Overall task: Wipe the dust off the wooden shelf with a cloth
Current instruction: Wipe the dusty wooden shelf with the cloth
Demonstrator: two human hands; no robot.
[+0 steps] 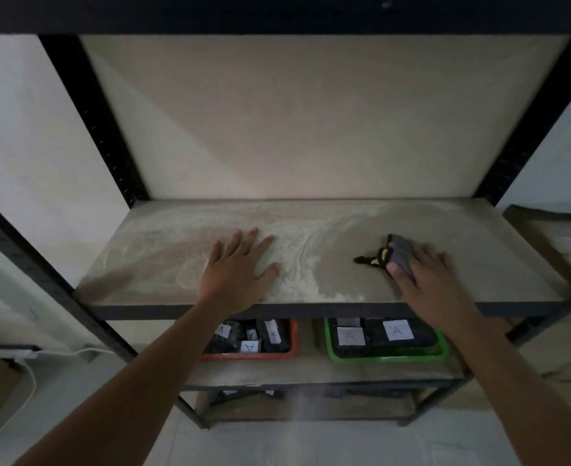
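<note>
Matt dusty wooden shelf, soft cloth, black metal frame

Storeroom / stock area, dim light.
Landmark: black steel rack with dusty wooden shelf. Tier below it: red bin and green bin, contents tagged "A". Cardboard boxes right of rack, plain white wall behind it.
</note>
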